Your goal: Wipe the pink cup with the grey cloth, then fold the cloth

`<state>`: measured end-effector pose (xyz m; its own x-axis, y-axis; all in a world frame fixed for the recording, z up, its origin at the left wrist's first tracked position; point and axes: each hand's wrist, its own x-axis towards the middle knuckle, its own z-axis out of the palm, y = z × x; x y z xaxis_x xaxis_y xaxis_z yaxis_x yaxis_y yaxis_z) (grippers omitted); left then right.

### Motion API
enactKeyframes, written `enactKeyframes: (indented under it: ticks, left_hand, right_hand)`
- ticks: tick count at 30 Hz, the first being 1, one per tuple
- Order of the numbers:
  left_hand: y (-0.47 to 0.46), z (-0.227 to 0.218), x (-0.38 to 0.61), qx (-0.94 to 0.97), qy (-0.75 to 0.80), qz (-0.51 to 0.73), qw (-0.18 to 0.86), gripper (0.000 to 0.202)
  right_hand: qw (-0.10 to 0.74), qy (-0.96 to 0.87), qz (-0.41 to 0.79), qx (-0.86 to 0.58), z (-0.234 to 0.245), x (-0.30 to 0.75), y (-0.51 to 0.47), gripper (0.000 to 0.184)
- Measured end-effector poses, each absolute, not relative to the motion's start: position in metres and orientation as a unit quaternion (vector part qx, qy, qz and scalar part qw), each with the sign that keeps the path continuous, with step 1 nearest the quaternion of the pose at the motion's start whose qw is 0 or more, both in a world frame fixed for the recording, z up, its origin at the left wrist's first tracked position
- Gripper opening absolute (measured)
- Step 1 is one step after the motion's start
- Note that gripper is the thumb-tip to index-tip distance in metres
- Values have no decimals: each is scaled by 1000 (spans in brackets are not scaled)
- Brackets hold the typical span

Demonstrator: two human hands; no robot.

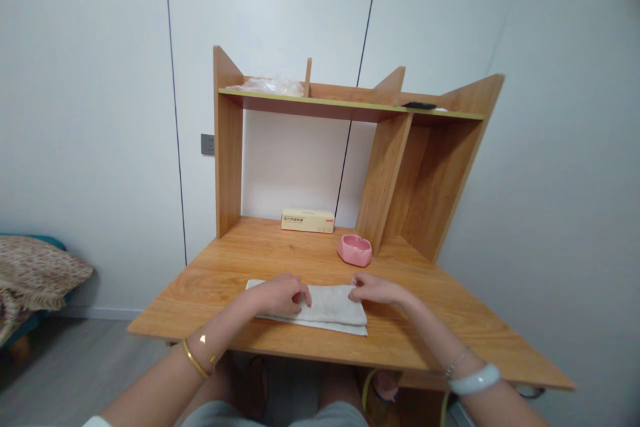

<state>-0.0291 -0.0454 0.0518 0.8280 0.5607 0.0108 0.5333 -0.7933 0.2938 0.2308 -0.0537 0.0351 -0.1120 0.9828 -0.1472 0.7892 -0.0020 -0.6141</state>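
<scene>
A white folded cloth [327, 305] lies flat near the front of the wooden desk, its layers showing along the front edge. My left hand [281, 295] rests on the cloth's left part, fingers bent and the thumb apart from the index finger. At the cloth's right end, my right hand [374, 288] pinches the far corner between thumb and fingers. The part of the cloth beneath my left hand is hidden.
Behind the cloth, a pink faceted bowl [355, 250] stands by the shelf divider. A long cream box [307, 220] sits against the wall. The hutch shelf [325, 103] above holds a clear plastic bag [273, 85] and a flat black item [419, 105].
</scene>
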Motion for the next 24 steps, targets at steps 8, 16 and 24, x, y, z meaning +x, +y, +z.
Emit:
enactKeyframes:
  ticks: [8,16,24]
  left_hand:
    - [-39,47,-32,912,349,90,194,37]
    - [2,58,-84,761,516,323,222,28]
    - [9,60,-114,745,582,281,166,19]
  right_hand:
    - [294,-609,387,-628,68,209,-61,17]
    - [349,-612,399,-587,111,118,-47,26]
    - [269,-691,365,-562,58,28,-26,31]
